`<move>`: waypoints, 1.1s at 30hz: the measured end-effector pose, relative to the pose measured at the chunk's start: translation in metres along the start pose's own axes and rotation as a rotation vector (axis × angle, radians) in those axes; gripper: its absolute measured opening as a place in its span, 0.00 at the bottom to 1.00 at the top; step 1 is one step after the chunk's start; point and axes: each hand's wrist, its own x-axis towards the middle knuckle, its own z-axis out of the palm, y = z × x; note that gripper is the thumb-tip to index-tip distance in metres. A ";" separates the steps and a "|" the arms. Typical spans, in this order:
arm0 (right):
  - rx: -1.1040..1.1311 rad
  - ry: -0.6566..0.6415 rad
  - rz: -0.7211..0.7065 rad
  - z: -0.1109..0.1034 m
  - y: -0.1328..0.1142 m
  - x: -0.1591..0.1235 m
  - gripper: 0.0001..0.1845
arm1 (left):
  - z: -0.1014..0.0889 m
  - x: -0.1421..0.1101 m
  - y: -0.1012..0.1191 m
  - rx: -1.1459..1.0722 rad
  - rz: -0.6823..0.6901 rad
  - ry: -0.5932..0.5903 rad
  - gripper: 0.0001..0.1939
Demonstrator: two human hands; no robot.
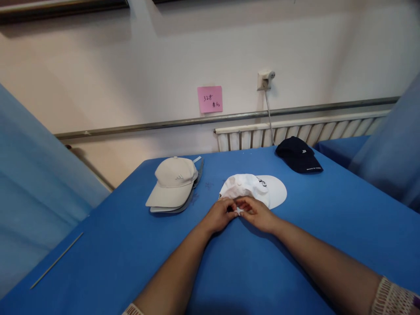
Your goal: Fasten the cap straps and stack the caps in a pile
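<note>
A white baseball cap [244,183] with a dark emblem lies on the blue table, its brim pointing right. My left hand [220,214] and my right hand [257,213] meet at its near edge, close to the back. Between thumbs and fingertips both hands pinch a small white piece [239,211] that looks like part of this cap's edge or strap; the fingers hide where it joins. A stack of caps sits to the left, with a beige cap [175,177] on top and grey ones under it. Farther right rests a navy cap [297,154].
The blue-covered table [131,262] runs up to the wall. A thin stick [57,261] lies at the left edge. Behind are a radiator [249,138], a metal rail [157,126], a plugged-in socket [265,81] and a pink note [210,99]. Blue curtains [29,188] hang at both sides.
</note>
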 end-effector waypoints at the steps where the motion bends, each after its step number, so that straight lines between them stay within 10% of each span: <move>1: 0.015 -0.009 0.002 0.000 0.001 0.000 0.19 | -0.001 0.000 -0.001 -0.103 -0.035 0.003 0.05; 11: -0.124 -0.004 -0.050 0.003 -0.005 -0.001 0.19 | -0.009 -0.002 0.002 -0.746 -0.291 0.177 0.16; 15: -0.145 -0.009 -0.043 0.004 -0.006 -0.001 0.19 | -0.013 -0.002 -0.002 -0.455 -0.283 0.237 0.10; 23: -0.155 -0.010 -0.099 0.003 -0.002 -0.001 0.18 | -0.020 -0.013 0.015 0.529 -0.043 -0.032 0.17; 33: -0.150 -0.035 -0.154 0.000 -0.011 -0.004 0.21 | -0.018 -0.012 0.025 0.402 -0.043 -0.003 0.07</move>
